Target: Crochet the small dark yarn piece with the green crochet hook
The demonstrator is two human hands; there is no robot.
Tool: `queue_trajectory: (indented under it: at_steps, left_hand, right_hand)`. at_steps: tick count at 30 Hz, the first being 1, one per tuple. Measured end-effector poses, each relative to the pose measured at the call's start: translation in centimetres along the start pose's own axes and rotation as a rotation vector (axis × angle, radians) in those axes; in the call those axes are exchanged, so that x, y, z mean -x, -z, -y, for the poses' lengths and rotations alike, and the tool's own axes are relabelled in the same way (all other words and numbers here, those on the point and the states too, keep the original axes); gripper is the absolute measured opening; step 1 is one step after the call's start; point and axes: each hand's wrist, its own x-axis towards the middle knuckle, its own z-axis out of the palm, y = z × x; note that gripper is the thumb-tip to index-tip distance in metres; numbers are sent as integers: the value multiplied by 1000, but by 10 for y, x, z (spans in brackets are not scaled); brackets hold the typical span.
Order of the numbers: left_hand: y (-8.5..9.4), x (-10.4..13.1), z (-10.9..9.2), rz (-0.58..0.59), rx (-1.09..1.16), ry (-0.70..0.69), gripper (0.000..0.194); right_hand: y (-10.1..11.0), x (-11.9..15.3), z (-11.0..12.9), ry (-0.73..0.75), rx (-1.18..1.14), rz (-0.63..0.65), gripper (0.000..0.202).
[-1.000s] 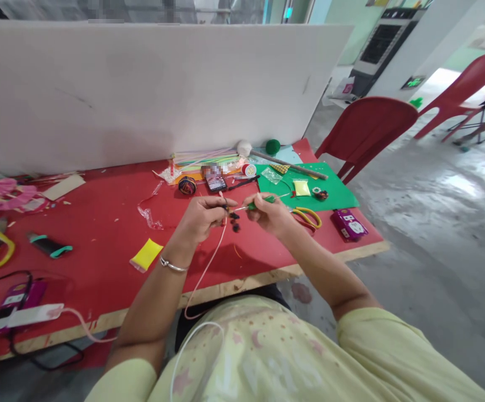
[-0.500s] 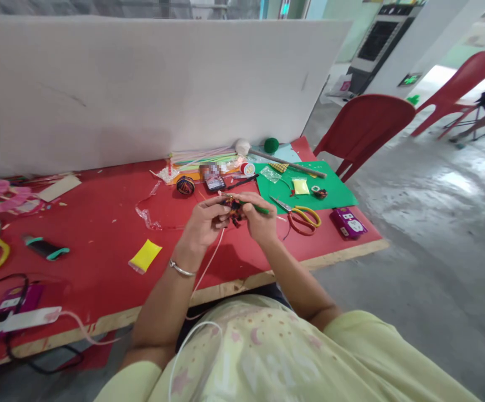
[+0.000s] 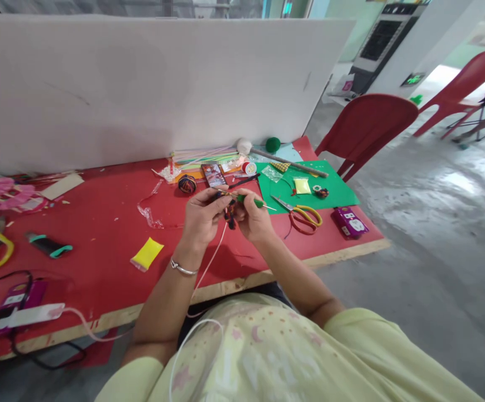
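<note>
Dark multicoloured crochet work [image 3: 230, 215], black with orange and red yarn, hangs between my two hands over the near part of the table. My left hand [image 3: 203, 215] pinches its left side. In my right hand [image 3: 254, 216] is a crochet hook [image 3: 245, 199] with a green handle, its thin metal shaft reaching left toward the work. A metal end also sticks out to the right of that hand. Behind my left hand lies a ball of dark variegated yarn [image 3: 187, 184]. Beyond the hands is a phone [image 3: 214, 175] with a lit screen. Fingers cover part of the work.
Scissors [image 3: 298, 215] with red and yellow handles lie right of my hands, beside a green sheet [image 3: 334, 184]. A yellow packet [image 3: 147, 254] is front left. Farther left are a cutter [image 3: 48, 245] and a power strip [image 3: 28, 316]. A white board [image 3: 162, 89] stands behind.
My right hand has turned, so the hook's metal end now shows at its right. The crochet work hangs lower between my hands, and the phone is more visible.
</note>
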Motion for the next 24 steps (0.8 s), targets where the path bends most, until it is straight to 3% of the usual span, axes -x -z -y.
queue_trajectory:
  at_steps: [5,11,15,24]
  left_hand:
    - [4,-2,-1,57,71,178,38]
    - [14,-4,-14,94,9,259,39]
    - [18,-4,-20,89,-41,247,40]
    - [23,-8,-23,141,-171,310,38]
  right_hand:
    - [0,-2,-7,134,125,-54,48]
    - [25,-18,24,357,406,230,30]
    - [35,-24,50,494,591,317,26]
    - [37,-30,88,503,710,600,22]
